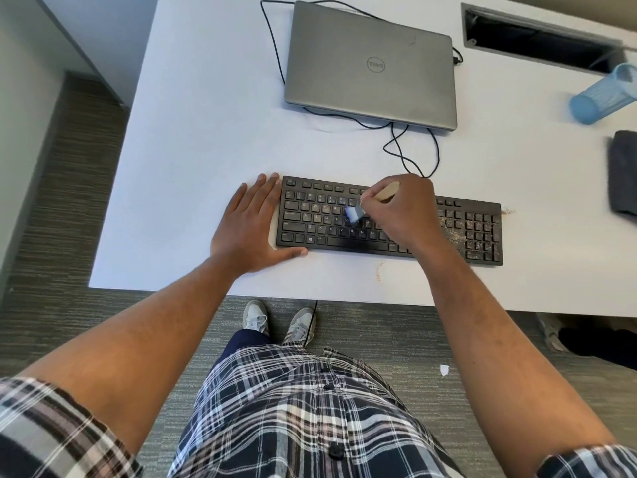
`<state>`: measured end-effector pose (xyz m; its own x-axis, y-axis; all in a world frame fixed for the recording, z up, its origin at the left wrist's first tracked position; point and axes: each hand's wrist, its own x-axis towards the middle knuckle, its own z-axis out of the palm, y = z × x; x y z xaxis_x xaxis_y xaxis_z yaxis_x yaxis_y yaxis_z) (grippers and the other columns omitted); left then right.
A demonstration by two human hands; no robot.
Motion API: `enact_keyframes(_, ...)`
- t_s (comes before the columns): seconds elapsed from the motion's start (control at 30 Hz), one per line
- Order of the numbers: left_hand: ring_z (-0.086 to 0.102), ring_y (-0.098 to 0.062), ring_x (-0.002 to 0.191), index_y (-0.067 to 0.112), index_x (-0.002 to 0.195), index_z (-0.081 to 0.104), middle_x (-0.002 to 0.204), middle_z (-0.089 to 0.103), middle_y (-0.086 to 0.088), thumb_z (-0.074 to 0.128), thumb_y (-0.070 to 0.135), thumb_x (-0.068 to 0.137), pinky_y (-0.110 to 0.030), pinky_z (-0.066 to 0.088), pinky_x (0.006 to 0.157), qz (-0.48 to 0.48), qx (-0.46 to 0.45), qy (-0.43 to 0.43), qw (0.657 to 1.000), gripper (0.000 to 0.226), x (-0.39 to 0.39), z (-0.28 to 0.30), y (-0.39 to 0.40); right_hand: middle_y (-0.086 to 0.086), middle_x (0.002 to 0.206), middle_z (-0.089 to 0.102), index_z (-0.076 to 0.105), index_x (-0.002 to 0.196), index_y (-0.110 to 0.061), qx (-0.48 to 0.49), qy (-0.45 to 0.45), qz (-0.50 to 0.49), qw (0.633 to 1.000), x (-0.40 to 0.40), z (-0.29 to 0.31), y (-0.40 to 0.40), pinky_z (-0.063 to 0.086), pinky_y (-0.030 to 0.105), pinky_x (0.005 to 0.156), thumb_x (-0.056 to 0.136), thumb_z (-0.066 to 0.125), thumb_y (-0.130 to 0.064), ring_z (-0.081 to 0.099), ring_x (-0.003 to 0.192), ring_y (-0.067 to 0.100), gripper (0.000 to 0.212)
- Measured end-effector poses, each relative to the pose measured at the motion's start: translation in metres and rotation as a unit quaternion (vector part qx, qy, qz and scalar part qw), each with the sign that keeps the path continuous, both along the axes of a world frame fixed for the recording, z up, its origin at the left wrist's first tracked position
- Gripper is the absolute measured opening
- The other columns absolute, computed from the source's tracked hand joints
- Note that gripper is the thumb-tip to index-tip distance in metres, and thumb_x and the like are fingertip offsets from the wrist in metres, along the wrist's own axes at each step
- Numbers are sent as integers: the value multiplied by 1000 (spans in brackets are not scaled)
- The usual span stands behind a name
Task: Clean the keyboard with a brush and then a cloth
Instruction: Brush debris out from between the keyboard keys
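Note:
A black keyboard [458, 232] lies on the white desk [206, 132] near its front edge. Brownish crumbs cover its right end and number pad. My right hand [405, 212] grips a small brush [358, 210] with a wooden handle; its blurred pale bristles touch the middle letter keys. My left hand [253, 224] lies flat on the desk against the keyboard's left edge, fingers straight and the thumb along the front corner. A dark grey cloth [624, 174] lies at the desk's right edge.
A closed grey laptop [370, 63] sits behind the keyboard, with black cables [410, 146] looping between them. A blue tumbler [601, 96] lies tipped at the far right. A cable slot [541, 36] is cut into the desk's back. Crumbs [379, 270] mark the desk front.

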<state>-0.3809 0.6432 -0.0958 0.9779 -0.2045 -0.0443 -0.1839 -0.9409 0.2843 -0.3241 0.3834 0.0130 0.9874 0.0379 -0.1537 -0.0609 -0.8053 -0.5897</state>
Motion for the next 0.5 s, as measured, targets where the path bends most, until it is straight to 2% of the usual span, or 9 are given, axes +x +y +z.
enact_keyframes(0.1, 5, -19, 164, 12, 169, 12, 177, 14, -3, 48, 100, 72, -45, 7, 133, 1, -3, -1, 1000, 136, 0, 0, 0, -12, 73, 74, 82, 83, -25, 18, -8, 3, 1000, 0, 4, 2, 48, 20, 59, 86, 73, -23, 67, 65, 8, 10)
enact_keyframes(0.17, 5, -19, 164, 12, 169, 12, 177, 14, -3, 48, 100, 72, -45, 7, 133, 1, -2, 0, 1000, 136, 0, 0, 0, -11, 76, 75, 82, 84, -25, -14, 11, 32, 999, -2, 3, 3, 45, 17, 58, 87, 73, -23, 66, 66, 6, 10)
enact_keyframes(0.23, 4, -18, 164, 12, 169, 11, 177, 13, -2, 47, 100, 72, -45, 6, 133, 2, 1, 2, 1000, 136, 0, 0, 0, -9, 73, 74, 81, 80, -24, -40, 12, 44, 998, 0, 4, 3, 50, 21, 59, 86, 71, -25, 67, 67, 9, 11)
enact_keyframes(0.3, 3, -18, 164, 12, 169, 10, 177, 12, -2, 46, 101, 72, -45, 6, 133, 1, 2, 4, 1000, 137, 0, 0, 0, -10, 69, 73, 81, 80, -24, -23, -9, 24, 999, 3, 6, 3, 52, 24, 61, 85, 71, -24, 67, 65, 11, 11)
enact_keyframes(0.43, 3, -18, 164, 12, 169, 10, 177, 12, -2, 47, 101, 72, -44, 5, 133, 2, 4, 5, 1000, 136, 0, 0, 0, -12, 73, 73, 82, 83, -26, -31, 13, 39, 999, -1, 4, 3, 44, 15, 54, 86, 72, -23, 65, 64, 8, 11)
enact_keyframes(0.5, 2, -17, 164, 12, 169, 10, 177, 12, -2, 48, 100, 72, -44, 4, 133, 4, 5, 3, 1000, 136, 0, 0, 0, -10, 71, 74, 81, 80, -25, -38, 18, 41, 998, 2, 5, 2, 48, 19, 57, 85, 71, -23, 67, 66, 8, 12)
